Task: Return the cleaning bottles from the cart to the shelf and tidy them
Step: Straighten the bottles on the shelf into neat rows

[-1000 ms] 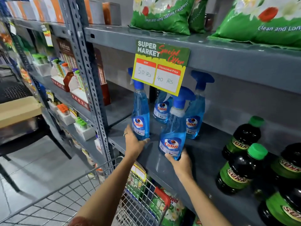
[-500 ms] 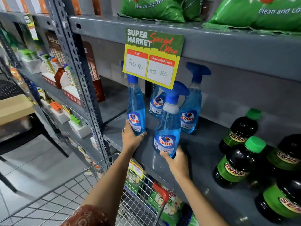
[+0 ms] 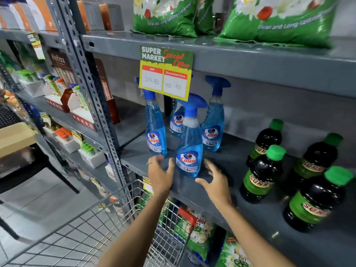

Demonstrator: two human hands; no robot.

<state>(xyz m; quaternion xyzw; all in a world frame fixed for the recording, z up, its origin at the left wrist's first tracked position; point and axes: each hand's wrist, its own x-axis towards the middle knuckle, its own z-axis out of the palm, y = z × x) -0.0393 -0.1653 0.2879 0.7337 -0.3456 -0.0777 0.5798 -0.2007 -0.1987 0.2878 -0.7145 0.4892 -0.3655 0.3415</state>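
Bottles: four clear plastic sprayers [image 3: 189, 149] holding blue liquid, standing on grey metal shelf [image 3: 221, 164] | nearest sitting between left hand [image 3: 159, 176] and right hand [image 3: 216, 183] | both hovering spread, gripping nothing | wire cart [image 3: 119, 218] waiting below wrists

blue spray bottles [image 3: 189, 149]: 4 | green-capped dark bottles [image 3: 262, 174]: 4 | hands [image 3: 160, 176]: 2 | price signs [image 3: 166, 72]: 1

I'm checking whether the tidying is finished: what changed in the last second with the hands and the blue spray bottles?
Both hands let go. The left hand came off the left spray bottle, the right hand off the front spray bottle; both now hover open, drawn slightly back. All four blue bottles stayed upright on the shelf, and the dark green-capped bottles did not move.
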